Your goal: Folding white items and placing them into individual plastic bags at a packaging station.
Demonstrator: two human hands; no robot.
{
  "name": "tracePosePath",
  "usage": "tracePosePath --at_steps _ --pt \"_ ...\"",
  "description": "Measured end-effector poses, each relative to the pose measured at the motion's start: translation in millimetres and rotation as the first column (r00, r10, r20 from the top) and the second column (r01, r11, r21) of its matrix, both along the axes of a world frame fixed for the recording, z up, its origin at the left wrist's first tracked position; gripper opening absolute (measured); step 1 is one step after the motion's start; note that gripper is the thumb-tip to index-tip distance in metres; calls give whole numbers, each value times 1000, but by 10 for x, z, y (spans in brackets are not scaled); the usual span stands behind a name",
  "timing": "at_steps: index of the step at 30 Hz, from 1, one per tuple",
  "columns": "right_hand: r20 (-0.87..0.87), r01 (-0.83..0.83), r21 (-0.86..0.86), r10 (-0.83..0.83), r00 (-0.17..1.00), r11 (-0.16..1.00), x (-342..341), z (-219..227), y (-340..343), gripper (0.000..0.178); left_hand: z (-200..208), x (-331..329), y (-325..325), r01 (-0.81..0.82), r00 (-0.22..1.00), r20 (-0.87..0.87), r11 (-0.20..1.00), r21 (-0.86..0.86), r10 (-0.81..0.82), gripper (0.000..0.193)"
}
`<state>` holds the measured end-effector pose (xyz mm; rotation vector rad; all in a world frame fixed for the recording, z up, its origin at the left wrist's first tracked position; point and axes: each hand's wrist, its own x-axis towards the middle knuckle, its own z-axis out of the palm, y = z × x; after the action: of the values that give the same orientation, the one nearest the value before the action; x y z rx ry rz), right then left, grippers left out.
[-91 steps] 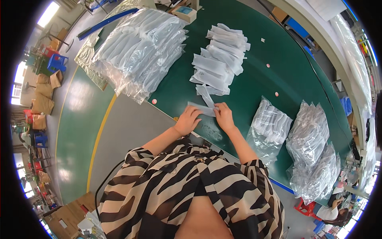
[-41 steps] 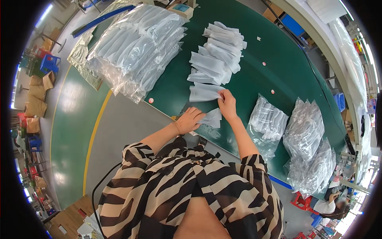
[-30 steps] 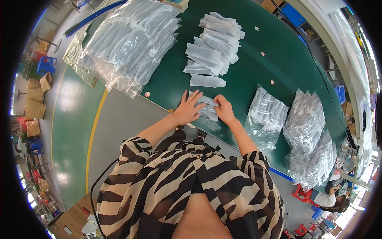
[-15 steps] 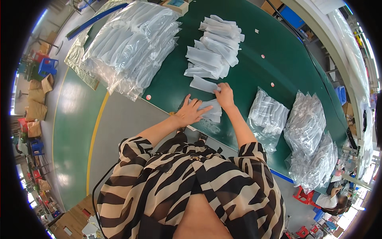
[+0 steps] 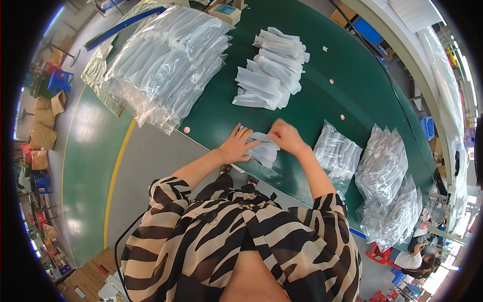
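Note:
My left hand (image 5: 235, 146) lies with fingers spread over a small stack of translucent white plastic strips (image 5: 265, 157) near the table's front edge. At the stack's far right end my right hand (image 5: 285, 136) is closed, slightly smeared by motion. Its fingertips pinch the right end of the top strip (image 5: 260, 136); the fingers hide that end. Farther off, a long overlapping pile of similar white strips (image 5: 269, 83) lies on the green table (image 5: 211, 108).
Large clear bags packed with strips (image 5: 166, 63) are heaped at the left. At the right lie a smaller filled bag (image 5: 338, 151) and more bags (image 5: 385, 163). A small box (image 5: 226, 12) and a blue bar (image 5: 123, 27) sit at the far left.
My right hand has drawn a strip away from the long pile toward me, onto the small stack. My left hand has stayed near the stack, shifting slightly.

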<state>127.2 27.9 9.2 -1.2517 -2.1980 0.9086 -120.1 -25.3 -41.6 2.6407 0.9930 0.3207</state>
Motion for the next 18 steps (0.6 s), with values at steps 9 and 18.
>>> tracePosePath --at_steps 9,18 --pt "329 41 589 -286 900 807 -485 219 1073 32 160 95 -14 -13 1000 -18 1000 0 13 101" --pt "402 108 396 -278 872 912 -663 293 889 31 147 -28 -42 -25 1000 4 998 -52 25 102"
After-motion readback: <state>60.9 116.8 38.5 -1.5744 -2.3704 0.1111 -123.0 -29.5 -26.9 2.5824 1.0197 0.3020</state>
